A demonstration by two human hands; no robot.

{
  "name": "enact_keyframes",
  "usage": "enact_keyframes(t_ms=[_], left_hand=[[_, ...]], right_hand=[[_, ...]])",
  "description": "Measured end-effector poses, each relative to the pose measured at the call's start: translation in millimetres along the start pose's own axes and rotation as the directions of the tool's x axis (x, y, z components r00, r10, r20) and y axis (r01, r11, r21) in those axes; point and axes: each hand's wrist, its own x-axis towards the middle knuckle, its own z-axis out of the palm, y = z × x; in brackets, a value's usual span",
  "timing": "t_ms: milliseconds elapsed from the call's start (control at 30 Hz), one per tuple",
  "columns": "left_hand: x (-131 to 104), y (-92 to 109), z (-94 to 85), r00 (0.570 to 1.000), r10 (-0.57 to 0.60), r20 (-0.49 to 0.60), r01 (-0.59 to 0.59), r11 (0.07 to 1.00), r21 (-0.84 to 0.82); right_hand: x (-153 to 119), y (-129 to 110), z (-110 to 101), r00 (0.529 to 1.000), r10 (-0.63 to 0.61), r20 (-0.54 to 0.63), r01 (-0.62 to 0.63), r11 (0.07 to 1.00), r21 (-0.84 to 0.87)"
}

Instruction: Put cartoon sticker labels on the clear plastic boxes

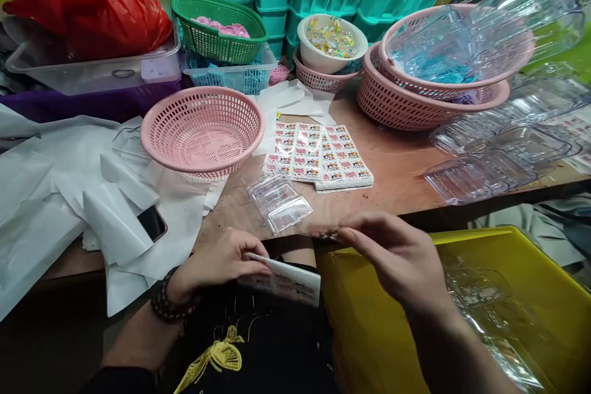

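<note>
Left hand [231, 261]: thumb and fingers pinching one printed sheet [295, 280], in front of the round pink basket [203, 163] | right hand [399, 252]: fingers bent toward thumb, perhaps gripping something, too blurred to tell | two sticker stacks [344, 157]: right of basket | one green basket [231, 43]: behind it | one white bowl [318, 55]: behind, rightward

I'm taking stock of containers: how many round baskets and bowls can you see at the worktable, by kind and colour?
Pink baskets: 4
Green basket: 1
White bowl: 1
Total: 6
</note>
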Motion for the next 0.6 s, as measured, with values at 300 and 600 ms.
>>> enact_keyframes(t_ms=[300, 600], left_hand=[[-19, 2, 15.0, 0.86, 0.451, -0.24, -0.271, 0.8, 0.535], [-15, -2, 14.1, 0.839, 0.484, -0.247, -0.295, 0.788, 0.541]], right_hand=[[79, 15, 20, 0.799, 0.426, 0.424, -0.424, 0.899, -0.105], [84, 20, 24, 0.775, 0.446, 0.448, -0.435, 0.89, -0.134]])
